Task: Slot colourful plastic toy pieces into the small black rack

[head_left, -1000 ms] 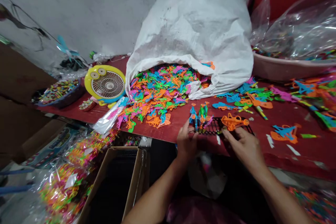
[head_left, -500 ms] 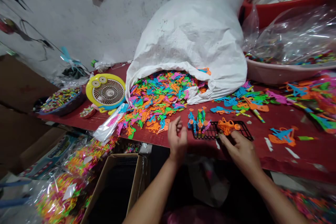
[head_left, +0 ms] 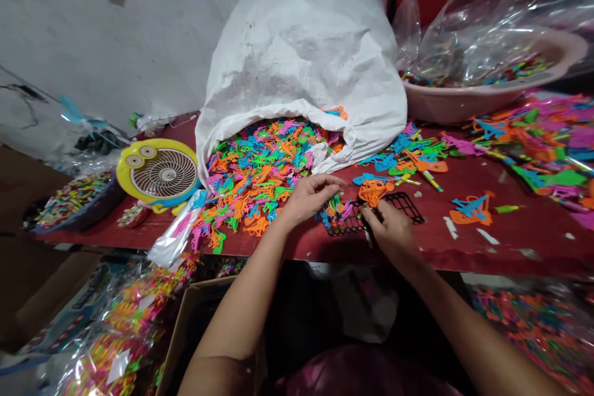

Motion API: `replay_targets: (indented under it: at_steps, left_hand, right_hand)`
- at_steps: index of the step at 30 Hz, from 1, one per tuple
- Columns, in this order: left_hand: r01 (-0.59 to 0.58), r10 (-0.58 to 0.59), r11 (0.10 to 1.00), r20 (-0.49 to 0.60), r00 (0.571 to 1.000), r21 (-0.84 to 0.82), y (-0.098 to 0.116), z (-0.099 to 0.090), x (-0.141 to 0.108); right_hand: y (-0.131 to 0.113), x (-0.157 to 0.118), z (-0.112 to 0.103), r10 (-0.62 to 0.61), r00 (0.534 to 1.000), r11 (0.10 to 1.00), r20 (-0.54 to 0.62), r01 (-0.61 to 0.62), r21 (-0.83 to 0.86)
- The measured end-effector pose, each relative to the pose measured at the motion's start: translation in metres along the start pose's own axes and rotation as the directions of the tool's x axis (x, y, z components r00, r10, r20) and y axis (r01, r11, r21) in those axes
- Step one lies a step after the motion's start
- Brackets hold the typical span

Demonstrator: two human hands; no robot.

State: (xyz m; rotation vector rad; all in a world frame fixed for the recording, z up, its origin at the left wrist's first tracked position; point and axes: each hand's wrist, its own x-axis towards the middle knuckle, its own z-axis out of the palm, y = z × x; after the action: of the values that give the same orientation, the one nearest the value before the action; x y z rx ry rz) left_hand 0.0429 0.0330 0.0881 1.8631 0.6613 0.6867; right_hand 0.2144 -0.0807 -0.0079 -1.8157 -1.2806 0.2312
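Observation:
My right hand (head_left: 392,232) pinches orange plastic toy pieces (head_left: 374,190) over the middle of a small black grid rack (head_left: 403,205) lying near the table's front edge. In the rack's left end stand several blue, green and pink toy pieces (head_left: 343,210), topped with small orange discs. My left hand (head_left: 309,198) stretches across these, fingers extended to the right, with nothing visible in it. It partly hides them. Left of the rack, a heap of loose colourful toy pieces (head_left: 260,179) spills from a large white sack (head_left: 301,43).
A yellow fan (head_left: 160,173) and a bowl of small parts (head_left: 78,210) stand left on the red table (head_left: 408,260). At the right are a pink basin (head_left: 468,102) and more toy pieces (head_left: 557,154). Bagged pieces (head_left: 106,352) and a cardboard box (head_left: 179,334) sit below.
My left hand has moved right, from beside the rack to over its left end. My right hand still holds the orange pieces at the rack. The camera view has shifted.

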Motion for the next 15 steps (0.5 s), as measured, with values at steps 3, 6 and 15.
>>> replay_targets:
  at_steps: [3, 6, 15]
  left_hand:
    - [0.012, -0.013, 1.000, -0.043, 0.999, -0.029, -0.007, -0.002, -0.002]
    - [0.017, -0.019, 0.999, -0.062, 0.998, -0.040, -0.011, -0.002, -0.004]
    - [0.048, -0.047, 0.999, 0.095, 0.994, -0.012, 0.008, -0.009, 0.005]
  right_hand:
    - [0.000, -0.001, -0.001, 0.002, 1.000, 1.000, 0.006, -0.002, -0.010]
    - [0.001, -0.001, 0.000, 0.013, 1.000, 1.000, 0.007, -0.012, -0.019]
    - [0.002, -0.003, 0.004, -0.025, 1.000, 0.999, -0.006, 0.025, -0.020]
